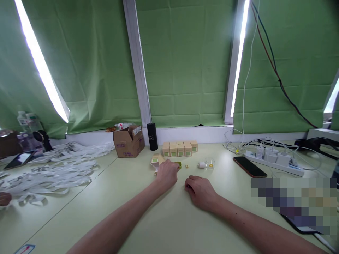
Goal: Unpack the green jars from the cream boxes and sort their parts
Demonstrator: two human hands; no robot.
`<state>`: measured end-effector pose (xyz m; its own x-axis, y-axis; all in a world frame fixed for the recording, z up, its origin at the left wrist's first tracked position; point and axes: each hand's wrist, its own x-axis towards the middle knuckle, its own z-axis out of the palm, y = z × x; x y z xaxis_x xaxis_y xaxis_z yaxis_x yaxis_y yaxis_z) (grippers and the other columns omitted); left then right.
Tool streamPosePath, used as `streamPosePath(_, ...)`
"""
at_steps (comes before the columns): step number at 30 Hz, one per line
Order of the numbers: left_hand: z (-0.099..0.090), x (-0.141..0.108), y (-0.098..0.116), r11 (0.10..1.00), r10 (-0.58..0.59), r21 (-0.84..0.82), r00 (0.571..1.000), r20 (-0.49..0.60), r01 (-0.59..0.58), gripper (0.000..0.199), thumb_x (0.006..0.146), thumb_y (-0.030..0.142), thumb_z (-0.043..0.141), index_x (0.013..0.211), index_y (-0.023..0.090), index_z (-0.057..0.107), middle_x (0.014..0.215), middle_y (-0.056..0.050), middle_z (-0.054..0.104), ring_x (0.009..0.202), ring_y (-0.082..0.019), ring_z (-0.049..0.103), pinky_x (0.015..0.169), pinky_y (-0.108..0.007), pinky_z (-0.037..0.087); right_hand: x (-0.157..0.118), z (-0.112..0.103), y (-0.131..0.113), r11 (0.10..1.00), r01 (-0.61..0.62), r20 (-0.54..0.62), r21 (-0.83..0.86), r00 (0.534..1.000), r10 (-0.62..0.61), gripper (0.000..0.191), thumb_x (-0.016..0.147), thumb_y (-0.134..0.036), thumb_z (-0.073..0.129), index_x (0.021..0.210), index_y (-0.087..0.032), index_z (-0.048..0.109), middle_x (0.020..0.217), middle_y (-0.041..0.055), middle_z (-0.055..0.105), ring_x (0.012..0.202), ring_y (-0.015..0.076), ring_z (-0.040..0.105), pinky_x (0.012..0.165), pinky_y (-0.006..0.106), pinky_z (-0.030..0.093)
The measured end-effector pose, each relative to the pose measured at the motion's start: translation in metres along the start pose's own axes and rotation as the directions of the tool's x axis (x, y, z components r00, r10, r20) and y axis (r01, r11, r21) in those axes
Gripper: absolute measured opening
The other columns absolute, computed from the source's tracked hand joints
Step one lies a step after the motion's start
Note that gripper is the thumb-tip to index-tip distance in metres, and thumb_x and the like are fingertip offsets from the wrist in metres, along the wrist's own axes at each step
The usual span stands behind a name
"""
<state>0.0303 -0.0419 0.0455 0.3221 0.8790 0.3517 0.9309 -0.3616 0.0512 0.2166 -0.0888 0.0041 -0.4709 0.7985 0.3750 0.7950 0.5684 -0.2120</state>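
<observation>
My left hand point(168, 174) reaches forward at the middle of the table, its fingers closed on a small green item point(179, 164). Just behind and left of that hand is an open kraft paper box point(155, 159), partly covered by it. My right hand point(199, 190) rests on the table with its fingers curled; whether anything is inside them is hidden. Beyond the hands lie a tiny yellow piece point(186, 166), a white cylindrical piece point(201, 165) and a clear container point(210, 163) with something yellow in it.
Several small kraft boxes point(180, 149) stand behind, near a black cylinder point(152, 137) and a cardboard carton point(129, 141). White straps point(53, 173) cover the left, where another person's hand point(5, 199) shows. A phone point(249, 167) and power strip point(274, 163) lie right.
</observation>
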Motion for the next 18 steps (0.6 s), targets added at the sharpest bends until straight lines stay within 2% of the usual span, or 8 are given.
streamPosePath(2,0.003,-0.012,0.002,0.999,0.038,-0.010,0.999,0.016,-0.038,0.028,0.094,0.018,0.051,0.080,0.022,0.075,0.077,-0.012,0.069,0.087,-0.029,0.064,0.074,-0.036,0.042,0.002,-0.002,0.003,1.000,-0.008,-0.013,0.006,1.000,0.008,0.015,0.093,-0.014,0.055,0.091,-0.022,0.067,0.093,0.0018,0.074,0.083,0.0177,0.068,0.066,0.028,0.035)
streamPosePath(7,0.016,-0.031,0.000,0.981,0.164,-0.105,0.986,0.007,-0.163,0.025,0.094,0.017,0.051,0.100,0.020,0.075,0.093,-0.011,0.073,0.099,-0.028,0.062,0.081,-0.039,0.046,0.021,-0.021,0.027,0.995,-0.093,-0.091,0.022,0.991,0.095,0.016,0.094,-0.016,0.054,0.091,-0.023,0.068,0.095,0.0014,0.075,0.085,0.0166,0.067,0.068,0.027,0.038)
streamPosePath(13,0.020,-0.030,-0.006,0.968,0.191,-0.167,0.982,0.015,-0.186,0.022,0.093,0.017,0.053,0.098,0.020,0.075,0.092,-0.010,0.071,0.099,-0.027,0.060,0.084,-0.039,0.046,0.069,-0.058,0.087,0.948,-0.313,-0.186,-0.057,0.936,0.298,0.020,0.097,-0.020,0.053,0.107,-0.026,0.070,0.109,0.0027,0.075,0.095,0.0200,0.067,0.072,0.028,0.042)
streamPosePath(15,0.021,-0.030,-0.006,0.967,0.197,-0.164,0.980,0.011,-0.193,0.022,0.093,0.016,0.053,0.096,0.020,0.075,0.091,-0.010,0.070,0.099,-0.027,0.060,0.084,-0.039,0.046,0.087,-0.063,0.108,0.933,-0.352,-0.186,-0.078,0.924,0.333,0.024,0.097,-0.019,0.052,0.112,-0.026,0.070,0.114,0.0046,0.074,0.099,0.0215,0.066,0.071,0.029,0.042)
streamPosePath(18,0.022,-0.031,-0.006,0.967,0.199,-0.163,0.980,0.011,-0.195,0.021,0.093,0.016,0.053,0.094,0.020,0.074,0.091,-0.010,0.069,0.098,-0.027,0.059,0.083,-0.039,0.046,0.109,-0.058,0.132,0.918,-0.379,-0.161,-0.118,0.919,0.359,0.030,0.097,-0.016,0.050,0.119,-0.023,0.069,0.120,0.0083,0.072,0.109,0.0239,0.064,0.073,0.030,0.045)
